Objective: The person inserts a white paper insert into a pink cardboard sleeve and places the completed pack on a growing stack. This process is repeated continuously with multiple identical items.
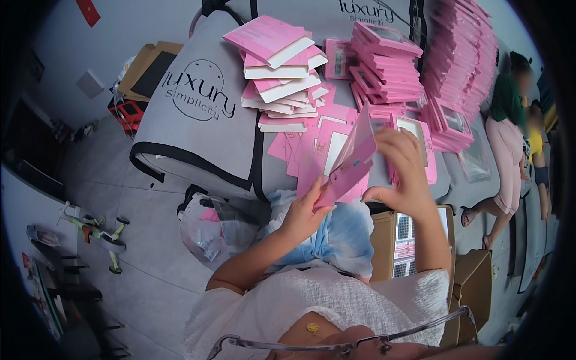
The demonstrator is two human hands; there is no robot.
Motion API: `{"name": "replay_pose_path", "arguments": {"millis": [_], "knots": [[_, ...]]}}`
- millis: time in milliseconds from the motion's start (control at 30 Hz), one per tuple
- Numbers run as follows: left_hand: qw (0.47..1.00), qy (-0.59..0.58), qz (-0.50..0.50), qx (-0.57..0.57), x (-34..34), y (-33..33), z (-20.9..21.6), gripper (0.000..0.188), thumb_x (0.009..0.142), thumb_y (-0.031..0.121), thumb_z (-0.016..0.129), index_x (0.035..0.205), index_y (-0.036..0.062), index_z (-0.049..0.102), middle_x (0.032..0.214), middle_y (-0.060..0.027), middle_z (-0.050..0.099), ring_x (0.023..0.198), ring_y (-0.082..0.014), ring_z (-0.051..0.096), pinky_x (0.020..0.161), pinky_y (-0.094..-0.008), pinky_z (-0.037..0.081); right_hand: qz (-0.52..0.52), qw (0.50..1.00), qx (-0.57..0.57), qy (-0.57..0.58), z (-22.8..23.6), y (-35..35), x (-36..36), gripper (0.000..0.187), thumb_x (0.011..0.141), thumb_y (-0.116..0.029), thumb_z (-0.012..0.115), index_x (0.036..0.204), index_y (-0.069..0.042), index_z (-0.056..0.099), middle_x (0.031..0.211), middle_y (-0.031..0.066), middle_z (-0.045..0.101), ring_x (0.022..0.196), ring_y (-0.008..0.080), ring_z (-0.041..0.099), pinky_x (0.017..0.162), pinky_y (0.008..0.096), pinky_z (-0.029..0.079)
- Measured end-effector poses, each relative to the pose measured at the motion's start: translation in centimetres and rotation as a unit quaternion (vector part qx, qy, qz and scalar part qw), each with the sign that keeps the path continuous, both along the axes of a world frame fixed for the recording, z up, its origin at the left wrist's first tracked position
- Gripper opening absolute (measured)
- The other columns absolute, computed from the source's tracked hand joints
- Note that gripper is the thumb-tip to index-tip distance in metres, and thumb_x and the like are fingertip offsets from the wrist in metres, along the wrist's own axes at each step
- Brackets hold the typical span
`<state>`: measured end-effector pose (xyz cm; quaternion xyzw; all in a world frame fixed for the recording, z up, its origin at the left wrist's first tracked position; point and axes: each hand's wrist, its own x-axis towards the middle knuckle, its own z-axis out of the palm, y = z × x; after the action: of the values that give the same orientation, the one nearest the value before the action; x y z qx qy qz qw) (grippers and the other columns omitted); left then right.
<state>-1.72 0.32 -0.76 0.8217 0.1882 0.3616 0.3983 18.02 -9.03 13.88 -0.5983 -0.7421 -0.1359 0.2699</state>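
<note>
In front of my chest I hold a flat pink cardboard box (351, 171) upright and tilted, its panels spread apart. My left hand (309, 210) is closed on its lower left corner, thumb and fingers pinching the card. Beside its upper right edge is my right hand (402, 171), fingers bent and thumb held apart; I see nothing in its grip. Whether its fingertips touch the box is unclear. Just beyond lie loose flat pink boxes (336, 141) with white windows. Close to my right hand stands a pink frame-like box (414, 135) with a pale middle.
A leaning pile of pink and white boxes (273, 72) rises on the grey sofa (198, 120). Farther right are stacked pink packages (387, 66) and a taller stack (459, 60). An open carton (384, 246) stands by my right arm, a plastic bag (201, 231) at left. Two people are at far right.
</note>
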Motion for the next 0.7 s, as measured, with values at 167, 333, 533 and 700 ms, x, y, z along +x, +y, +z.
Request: {"name": "replay_pose_path", "arguments": {"millis": [167,333,533,700], "knots": [[0.997,0.053,-0.037,-0.038,-0.5,0.5,2.9,0.075,0.078,0.004,0.068,0.141,0.0056,0.028,0.122,-0.0196,0.055,0.107,-0.0308,0.059,0.084,-0.0334,0.048,-0.003,0.994,-0.043,0.105,1.3,0.4,0.3,0.083,0.058,-0.043,0.081,0.12,0.0,0.046,0.11,0.017,0.055,0.105,0.0337,0.053,0.098,0.0422,0.035],[0.996,0.041,-0.068,0.044,-0.6,0.9,2.6,0.082,0.076,0.011,0.07,0.144,0.0153,0.025,0.101,-0.0208,0.062,0.08,-0.0376,0.062,0.067,-0.0387,0.05,0.014,0.942,-0.122,0.311,-0.9,-0.1,1.6,0.081,0.06,-0.034,0.084,0.12,0.002,0.044,0.115,0.017,0.053,0.106,0.0286,0.053,0.096,0.0379,0.038],[0.984,0.156,-0.056,-0.059,-1.0,0.6,3.5,0.08,0.075,0.003,0.07,0.143,0.0143,0.029,0.113,-0.0172,0.06,0.098,-0.0343,0.061,0.078,-0.0343,0.05,0.002,0.909,-0.172,0.38,-2.4,-0.6,2.6,0.075,0.063,-0.037,0.082,0.12,-0.002,0.049,0.112,0.0156,0.055,0.111,0.0307,0.05,0.098,0.0392,0.034],[0.989,0.107,-0.096,0.042,-0.7,0.5,3.0,0.074,0.076,0.002,0.066,0.141,0.0132,0.033,0.111,-0.0163,0.061,0.096,-0.0333,0.061,0.077,-0.0353,0.051,0.048,0.951,-0.258,0.161,-3.1,-1.0,2.8,0.057,0.064,-0.045,0.08,0.109,-0.014,0.063,0.11,0.0087,0.059,0.113,0.035,0.047,0.105,0.0484,0.02]]}}
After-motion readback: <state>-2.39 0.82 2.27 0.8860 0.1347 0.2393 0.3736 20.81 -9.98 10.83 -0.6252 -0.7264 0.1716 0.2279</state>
